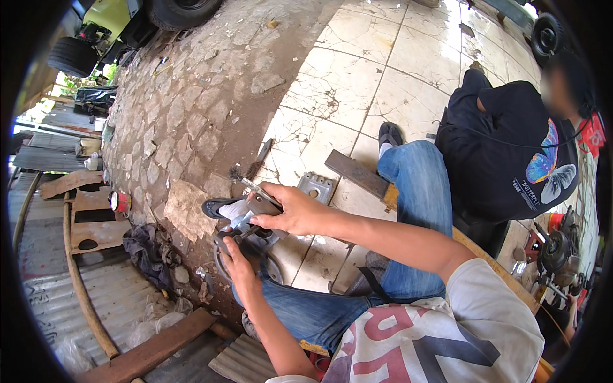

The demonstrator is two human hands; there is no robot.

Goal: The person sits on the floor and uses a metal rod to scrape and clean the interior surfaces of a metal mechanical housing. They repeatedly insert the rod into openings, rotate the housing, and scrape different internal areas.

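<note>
Pale shirt (491, 306) closest, metal part (242, 223) between two hands

Beyond the shirt spread the wearer's blue jeans (418, 191), with both bare forearms reaching over them. Taking twelve as the top of the view, the metal part is held up between eight and nine o'clock from centre, above the floor.

What matters is how it sits between the two grips. From the left hand (242, 268) it lies at twelve o'clock; from the right hand (295, 210), just under nine. Both touch it, so neither is nearer. Its lower section slants from eight toward two o'clock, while a thin rod (256, 189) under the right fingers points toward ten, ending in something dark and frayed.

The right fingers are closed around the grey upper end, thumb below. The left thumb presses the dark rounded end; the other left fingers are hidden, though the hand appears to grip.

Between one and two o'clock from the right hand, a metal plate with holes (317, 186) rests on the tiled floor (332, 83).
</note>
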